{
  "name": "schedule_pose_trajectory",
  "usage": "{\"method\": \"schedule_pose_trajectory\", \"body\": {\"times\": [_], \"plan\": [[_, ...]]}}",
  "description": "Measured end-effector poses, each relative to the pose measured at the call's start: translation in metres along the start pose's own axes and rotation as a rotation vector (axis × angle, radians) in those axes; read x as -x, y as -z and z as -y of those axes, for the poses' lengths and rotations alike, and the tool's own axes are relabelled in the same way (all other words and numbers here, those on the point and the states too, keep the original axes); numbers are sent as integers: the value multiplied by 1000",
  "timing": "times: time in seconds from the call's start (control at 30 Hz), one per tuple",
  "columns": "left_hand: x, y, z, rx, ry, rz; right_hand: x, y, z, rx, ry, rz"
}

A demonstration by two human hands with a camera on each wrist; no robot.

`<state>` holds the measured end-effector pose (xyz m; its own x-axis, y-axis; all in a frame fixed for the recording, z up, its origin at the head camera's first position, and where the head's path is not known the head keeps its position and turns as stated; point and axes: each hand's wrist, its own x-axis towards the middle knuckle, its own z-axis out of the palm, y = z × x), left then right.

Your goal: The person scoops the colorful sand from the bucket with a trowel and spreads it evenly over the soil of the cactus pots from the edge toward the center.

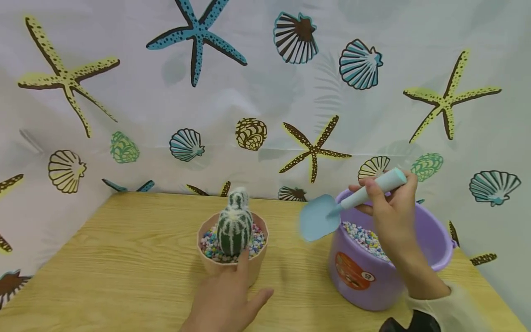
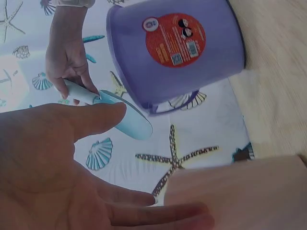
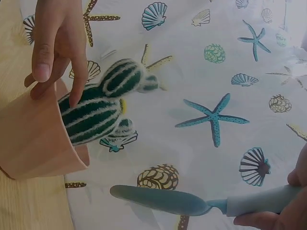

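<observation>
My right hand (image 1: 396,221) grips the pale handle of a light blue trowel (image 1: 319,217), raised at the near-left rim of the purple bucket (image 1: 373,297). The blade points left, toward the cactus. A green cactus (image 1: 234,233) with white fuzzy ribs stands in a pinkish pot (image 1: 211,265), ringed by colourful pebbles (image 1: 208,244). At the pot's near side is my left hand (image 1: 226,295), its index finger extended over the rim at the cactus's base and its thumb spread to the right. The right wrist view shows the left fingertips over the rim, beside the cactus (image 3: 91,115).
Colourful pebbles (image 1: 365,237) lie inside the bucket, which stands right of the pot and bears an orange-red label (image 1: 352,272). Both stand on a wooden table (image 1: 124,258). Behind it hangs a white cloth (image 1: 257,101) printed with starfish and shells.
</observation>
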<state>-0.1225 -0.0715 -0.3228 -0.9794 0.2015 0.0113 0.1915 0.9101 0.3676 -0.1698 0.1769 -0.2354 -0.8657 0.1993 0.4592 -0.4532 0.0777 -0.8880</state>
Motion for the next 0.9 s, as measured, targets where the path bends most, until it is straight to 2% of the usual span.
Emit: {"method": "schedule_pose_trajectory", "body": {"times": [0.03, 0.07, 0.13, 0.27, 0.33, 0.47, 0.53, 0.73, 0.9], "plan": [[-1, -1, -4, 10, -15, -2, -1, 5, 1, -13, 14, -6], [-1, -2, -7, 24, -50, -28, -3, 10, 3, -23, 29, -14], [-4, -4, -15, 37, -113, -37, -6, 22, 6, -51, 60, -30], [-12, -12, -27, 38, -203, -12, -12, 48, 13, -118, 93, -77], [-17, -15, -34, 28, -193, 39, -15, 60, 15, -131, 91, -110], [-25, -20, -44, 65, -179, 69, -21, 75, 12, -112, 64, -195], [-28, -21, -48, 105, -187, 52, -23, 79, 6, -70, 39, -225], [-41, -26, -58, 184, -224, -7, -27, 91, -18, 137, -23, -241], [-57, -35, -66, 255, -256, -53, -31, 98, -33, 369, -16, -229]]}}
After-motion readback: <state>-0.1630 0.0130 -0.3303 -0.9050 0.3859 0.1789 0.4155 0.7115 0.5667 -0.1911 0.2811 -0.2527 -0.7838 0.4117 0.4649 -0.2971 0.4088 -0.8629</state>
